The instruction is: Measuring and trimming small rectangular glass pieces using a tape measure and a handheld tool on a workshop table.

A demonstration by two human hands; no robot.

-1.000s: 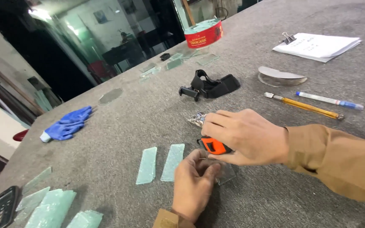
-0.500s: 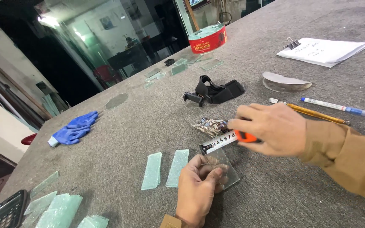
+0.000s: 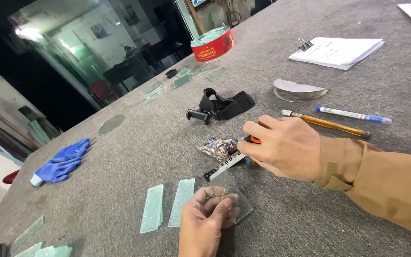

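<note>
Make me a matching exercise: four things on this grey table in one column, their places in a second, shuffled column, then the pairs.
Things:
1. blue gloves
2. red tin
3. tape measure
4. glass pane

Places:
A. under the left hand
B. far edge, by the window
C. in the right hand, blade drawn out
D. far to the left, alone

Pairs: 1-D, 2-B, 3-C, 4-A

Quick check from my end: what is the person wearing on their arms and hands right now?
Both hands are bare, no gloves or rings visible. The right hand comes out of a long tan-brown sleeve of soft fabric, with a stitched cuff reaching the wrist. The left hand enters from the bottom edge; its wrist is cut off by the frame, so any sleeve there cannot be seen.
</note>
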